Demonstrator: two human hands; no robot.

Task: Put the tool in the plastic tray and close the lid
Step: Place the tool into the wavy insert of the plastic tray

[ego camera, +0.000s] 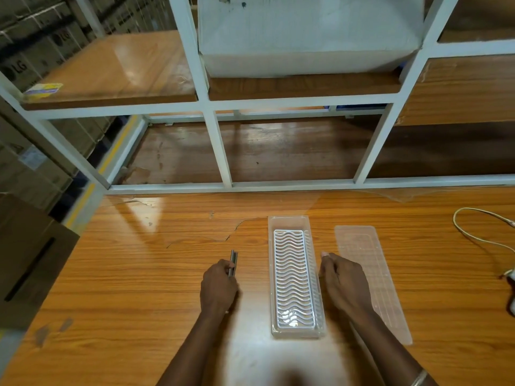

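Left hand [218, 285] curled shut around a slim grey metal tool [233, 262], only the tool's far end poking out past the fingers toward 12 o'clock; hand and tool sit at 9 o'clock of the plastic tray [289, 222], near it but apart, low over the wooden counter [139, 274]. Can't tell if the tool touches the counter. Right hand [341, 282] at 3 o'clock of the tray, fingers bent in a loose fist against the tray's right wall, looks to be touching or pinching the rim; exact grip can't be told. Tray is clear, long, open-topped, its long axis running 12 to 6, with a white wavy-ribbed insert [292, 277] lying in the bottom. No tool in it. Lid [370, 274], translucent with a faint grid, lies flat on the counter just beside the tray at its 3 o'clock, roughly parallel, partly under the right forearm. Pale cable [479, 232] loops at far 3 o'clock of the counter. White metal shelf frame [220, 146] at 12 o'clock, a white bin [306, 45] on its upper shelf. Metal bangle [418, 378] on the right wrist.
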